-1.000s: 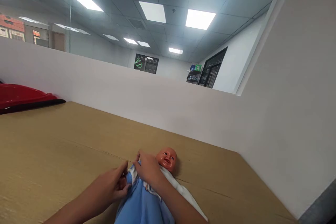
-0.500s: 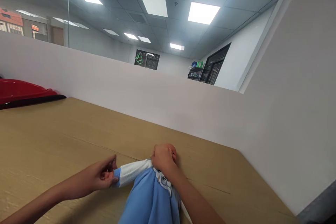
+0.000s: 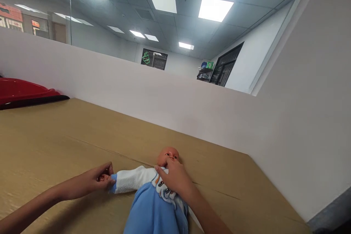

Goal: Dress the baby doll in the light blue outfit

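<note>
A baby doll [image 3: 168, 151] lies on its back on the wooden tabletop, dressed in a blue and white fleece outfit [image 3: 153, 204] with an animal face on the chest. My left hand [image 3: 93, 182] is closed at the blue cuff of the white sleeve [image 3: 131, 180], which is stretched out to the left. The doll's hand partly shows between my fingers. My right hand [image 3: 178, 177] rests on the doll's upper chest and collar, just below the chin. Its thumb and forefinger are spread apart; the other fingers are mostly hidden. The doll's other arm is covered by my right arm.
The wooden table [image 3: 82, 128] meets a low white wall [image 3: 137, 91] at its back and right. A red basin-like object [image 3: 24, 90] with a dark edge sits at the far left. Above the wall, a glass pane shows another room with a stocked shelf [image 3: 204, 71].
My right hand has moved off the doll's head and shoulder down to the collar, uncovering the face. The left hand has shifted slightly left, and the sleeve is stretched out further.
</note>
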A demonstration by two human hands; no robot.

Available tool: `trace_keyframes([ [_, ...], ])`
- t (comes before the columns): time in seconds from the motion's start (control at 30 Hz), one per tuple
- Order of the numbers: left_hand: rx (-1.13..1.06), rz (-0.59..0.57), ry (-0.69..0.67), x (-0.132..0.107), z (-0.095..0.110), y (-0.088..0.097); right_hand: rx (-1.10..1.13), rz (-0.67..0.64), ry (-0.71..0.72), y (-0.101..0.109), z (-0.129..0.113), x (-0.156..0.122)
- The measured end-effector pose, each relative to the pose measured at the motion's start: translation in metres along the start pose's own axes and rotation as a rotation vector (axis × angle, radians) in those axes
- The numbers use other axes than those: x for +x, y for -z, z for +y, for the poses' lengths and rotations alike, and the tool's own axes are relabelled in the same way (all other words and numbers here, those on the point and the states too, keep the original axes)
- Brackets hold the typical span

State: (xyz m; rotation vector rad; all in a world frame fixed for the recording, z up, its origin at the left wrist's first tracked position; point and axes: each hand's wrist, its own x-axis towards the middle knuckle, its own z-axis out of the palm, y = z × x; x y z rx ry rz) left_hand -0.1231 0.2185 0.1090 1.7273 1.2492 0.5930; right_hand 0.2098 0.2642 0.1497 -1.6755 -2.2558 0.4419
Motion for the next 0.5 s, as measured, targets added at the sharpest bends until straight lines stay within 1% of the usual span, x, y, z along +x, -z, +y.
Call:
trace_keyframes([
  [0.1,0.008,0.038,0.022,0.001,-0.007,0.000,0.103,-0.030,0.025,0.005,0.022,-0.017],
  [0.2,0.011,0.052,0.044,0.001,-0.012,-0.003,0.221,-0.099,0.034,0.010,0.055,-0.044],
  [0.23,0.013,0.052,0.050,0.001,-0.014,-0.005,0.290,-0.129,0.030,0.011,0.068,-0.054],
  [0.3,0.018,0.061,0.057,0.003,-0.018,-0.009,0.457,-0.216,0.029,0.009,0.091,-0.075],
  [0.37,0.032,0.085,0.052,0.006,-0.023,-0.013,0.556,-0.270,0.020,0.002,0.108,-0.096],
  [0.43,0.048,0.103,0.035,0.010,-0.029,-0.015,0.550,-0.241,-0.034,-0.011,0.116,-0.114],
  [0.5,0.066,0.124,0.006,0.014,-0.037,-0.016,0.441,-0.141,-0.120,-0.026,0.117,-0.129],
])
